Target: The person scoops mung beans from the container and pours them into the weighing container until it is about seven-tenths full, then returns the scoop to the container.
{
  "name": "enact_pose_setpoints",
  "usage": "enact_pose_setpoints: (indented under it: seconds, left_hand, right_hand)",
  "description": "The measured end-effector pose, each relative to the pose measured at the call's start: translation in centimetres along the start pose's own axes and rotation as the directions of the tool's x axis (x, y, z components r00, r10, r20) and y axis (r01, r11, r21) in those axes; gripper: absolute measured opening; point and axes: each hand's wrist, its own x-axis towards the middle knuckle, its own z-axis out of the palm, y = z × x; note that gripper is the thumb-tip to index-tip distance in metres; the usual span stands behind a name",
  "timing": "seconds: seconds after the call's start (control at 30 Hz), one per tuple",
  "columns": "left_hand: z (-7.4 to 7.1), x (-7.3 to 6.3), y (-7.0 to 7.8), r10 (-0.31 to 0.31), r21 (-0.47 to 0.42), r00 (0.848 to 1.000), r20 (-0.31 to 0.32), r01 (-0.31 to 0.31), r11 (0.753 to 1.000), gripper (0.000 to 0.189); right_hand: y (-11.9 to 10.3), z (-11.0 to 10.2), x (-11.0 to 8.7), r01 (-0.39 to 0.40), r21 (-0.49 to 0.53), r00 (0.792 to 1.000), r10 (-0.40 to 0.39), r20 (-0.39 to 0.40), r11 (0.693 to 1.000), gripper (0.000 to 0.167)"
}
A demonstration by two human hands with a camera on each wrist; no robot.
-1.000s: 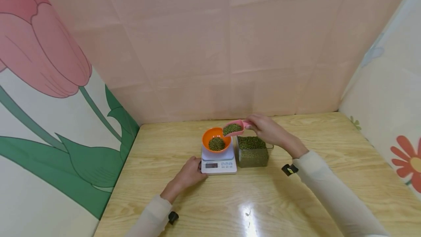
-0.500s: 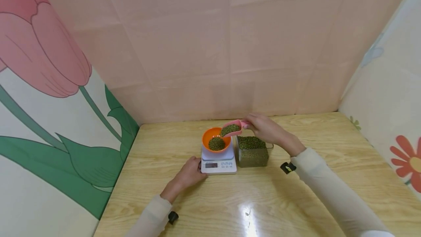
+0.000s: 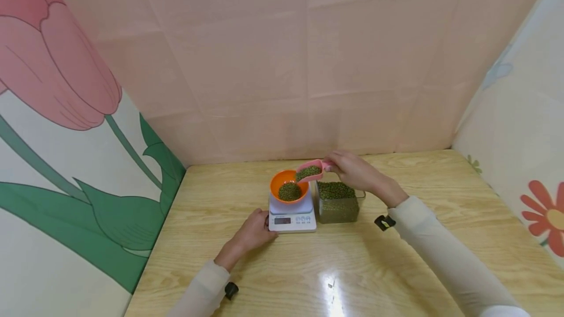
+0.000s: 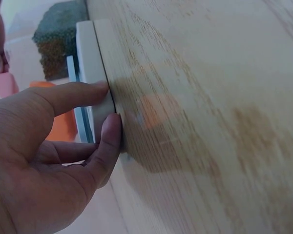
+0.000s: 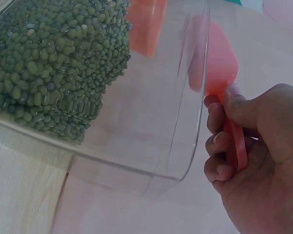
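A white kitchen scale [image 3: 293, 224] stands on the table with an orange bowl [image 3: 276, 180] on it. Green mung beans [image 3: 289, 192] lie in a heap inside the bowl. My left hand [image 3: 253, 231] holds the scale's front left corner, thumb and fingertips at its edges in the left wrist view. High on the right, my right hand [image 3: 352, 170] grips the handle of a pink scoop [image 5: 223, 63], fingers curled round it. The scoop carries mung beans and tilts over the bowl's right side, its lip overlapping the bowl in the head view.
A clear plastic container [image 3: 339, 214] full of mung beans stands right beside the scale, under my right forearm. The wood-grain table [image 3: 211, 199] meets a pink-covered wall [image 3: 246, 87] at the back. Painted walls flank it left and right.
The scoop and right hand have shifted slightly left, bringing the lip further over the bowl, and the beans have slid toward the lip. The left hand and scale stay put.
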Motion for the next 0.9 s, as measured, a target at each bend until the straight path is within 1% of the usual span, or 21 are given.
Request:
enact_pose_setpoints:
  seconds: [0.27, 0.7, 0.9]
  left_hand:
    - [0.0, 0.0, -0.1, -0.031, 0.004, 0.999, 0.013, 0.031, 0.999, 0.049]
    - [0.0, 0.0, 0.0, -0.022, 0.009, 1.0, 0.006, 0.022, 1.0, 0.048]
    - [0.0, 0.0, 0.1, -0.035, 0.016, 0.999, 0.008, 0.035, 0.999, 0.048]
  right_hand:
    - [-0.5, -0.3, 0.1, 0.011, -0.001, 1.0, -0.011, 0.006, 1.0, 0.019]
    - [-1.1, -0.4, 0.4, 0.033, -0.05, 0.999, -0.032, 0.013, 0.998, 0.017]
    - [-1.2, -0.5, 0.5, 0.035, -0.066, 0.999, -0.033, 0.028, 0.997, 0.016]
